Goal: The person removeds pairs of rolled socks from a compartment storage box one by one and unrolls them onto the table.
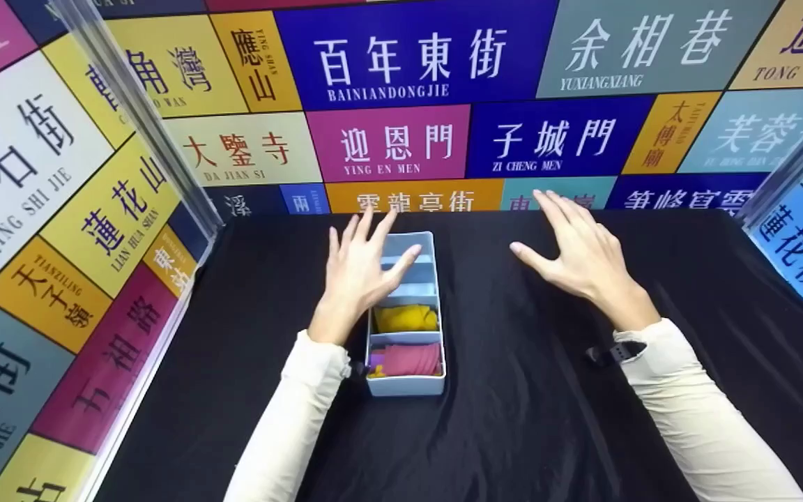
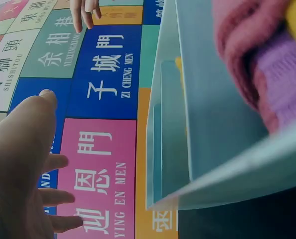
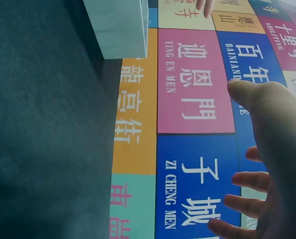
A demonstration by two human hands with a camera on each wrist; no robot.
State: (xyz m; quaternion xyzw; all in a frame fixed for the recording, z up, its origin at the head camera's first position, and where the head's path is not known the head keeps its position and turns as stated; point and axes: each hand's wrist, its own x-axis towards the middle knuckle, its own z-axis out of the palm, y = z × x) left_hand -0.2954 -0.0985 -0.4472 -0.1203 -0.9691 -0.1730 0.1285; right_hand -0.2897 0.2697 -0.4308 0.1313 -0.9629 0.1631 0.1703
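Observation:
A pale blue divided storage box [image 1: 407,387] stands lengthwise on the black cloth. Its nearest compartment holds a folded pink cloth item [image 1: 412,360], with purple and yellow bits beside it; in the left wrist view the purple piece [image 2: 282,74] looks ribbed and knitted. A yellow cloth item [image 1: 407,318] fills the compartment behind. Only bare dividers show in the farther part, which my left hand [image 1: 360,272] partly covers. That hand is raised over the box's left side, fingers spread, holding nothing. To the right of the box, my right hand [image 1: 583,254] hovers with straight fingers, also holding nothing.
Black cloth [image 1: 513,418] covers the table. Upright panels printed with coloured street-name signs [image 1: 408,56] enclose the back and both sides, with clear corner posts [image 1: 157,132] at left and right. Each wrist wears a dark strapped device [image 1: 610,353].

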